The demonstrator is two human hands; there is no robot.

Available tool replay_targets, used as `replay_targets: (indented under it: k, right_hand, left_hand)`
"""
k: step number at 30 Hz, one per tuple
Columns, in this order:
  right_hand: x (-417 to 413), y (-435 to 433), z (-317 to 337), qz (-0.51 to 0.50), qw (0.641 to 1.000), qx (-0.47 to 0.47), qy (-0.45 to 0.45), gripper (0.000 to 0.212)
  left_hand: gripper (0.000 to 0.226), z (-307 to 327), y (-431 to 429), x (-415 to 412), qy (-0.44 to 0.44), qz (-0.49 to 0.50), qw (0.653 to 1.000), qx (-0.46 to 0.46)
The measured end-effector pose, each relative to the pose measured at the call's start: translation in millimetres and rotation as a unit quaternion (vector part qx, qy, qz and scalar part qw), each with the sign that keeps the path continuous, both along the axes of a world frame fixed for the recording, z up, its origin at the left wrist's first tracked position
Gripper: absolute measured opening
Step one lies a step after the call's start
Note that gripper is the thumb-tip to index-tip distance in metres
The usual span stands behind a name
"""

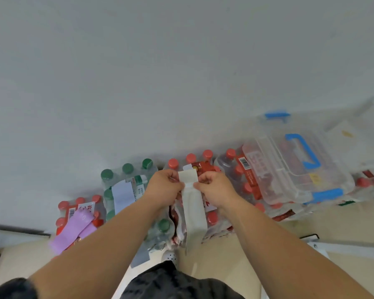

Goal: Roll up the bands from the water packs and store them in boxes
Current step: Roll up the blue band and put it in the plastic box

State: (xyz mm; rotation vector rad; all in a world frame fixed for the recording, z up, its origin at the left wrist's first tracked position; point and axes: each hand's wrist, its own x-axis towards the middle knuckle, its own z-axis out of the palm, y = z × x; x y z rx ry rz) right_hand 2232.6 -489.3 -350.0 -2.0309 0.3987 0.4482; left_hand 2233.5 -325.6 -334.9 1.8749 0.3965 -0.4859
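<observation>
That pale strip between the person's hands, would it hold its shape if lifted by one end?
Probably not. The pale band drapes over the red-capped water pack and hangs off its near edge, so it looks floppy. It seems thin and light. Its top end is folded over, suggesting it bends easily.

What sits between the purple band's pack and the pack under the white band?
In the head view, a green-capped water pack carrying a pale blue band lies between them.

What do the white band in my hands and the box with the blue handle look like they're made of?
The white band looks like soft, matte fabric or elastic: it drapes limply and folds over at the top, though it could be flexible plastic. The box looks like clear, glossy hard plastic: red caps show through it.
</observation>
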Motion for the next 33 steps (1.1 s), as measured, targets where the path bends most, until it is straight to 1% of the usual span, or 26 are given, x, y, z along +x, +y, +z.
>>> replay_targets:
  k: [5, 10, 11, 13, 16, 19, 22, 25, 28, 33]
  right_hand:
    - [34, 9, -8, 0.006, 0.998, -0.057, -0.021, 0.006]
    - [48, 10, -12, 0.024, 0.991, -0.118, -0.051, 0.006]
    - [49, 9, -13, 0.031, 0.989, -0.132, -0.054, 0.004]
    - [48, 9, -13, 0.04, 0.985, -0.163, -0.051, 0.009]
    - [41, 9, -11, 0.027, 0.979, -0.195, -0.061, 0.02]
    - [32, 15, -1, 0.033, 0.983, -0.156, -0.095, 0.02]
    - [22, 34, 9, 0.064, 0.985, -0.087, -0.137, 0.02]
    - [10, 65, 15, 0.129, 0.98, -0.013, -0.15, 0.017]
    - [-8, 97, 19, 0.204, 0.97, 0.015, -0.133, 0.018]
    - [-40, 161, 21, 0.302, 0.95, 0.055, -0.054, 0.017]
  left_hand:
    - [0.01, -15, 5, 37, -0.03, -0.041, 0.997, 0.061]
    - [0.01, -21, 2, 58, -0.093, -0.088, 0.974, 0.188]
    - [0.008, -22, 3, 59, -0.098, -0.09, 0.97, 0.203]
    - [0.005, -24, 4, 56, -0.102, -0.09, 0.967, 0.215]
    - [0.022, -21, 5, 44, -0.131, -0.071, 0.965, 0.216]
    - [0.032, -7, 9, 24, -0.171, -0.024, 0.963, 0.207]
    - [0.034, 8, 28, -3, -0.159, 0.023, 0.962, 0.22]
    - [0.034, 13, 59, -32, -0.141, 0.081, 0.956, 0.243]
    - [0.034, 11, 86, -60, -0.116, 0.131, 0.945, 0.278]
    - [0.029, -3, 145, -108, -0.076, 0.185, 0.935, 0.294]
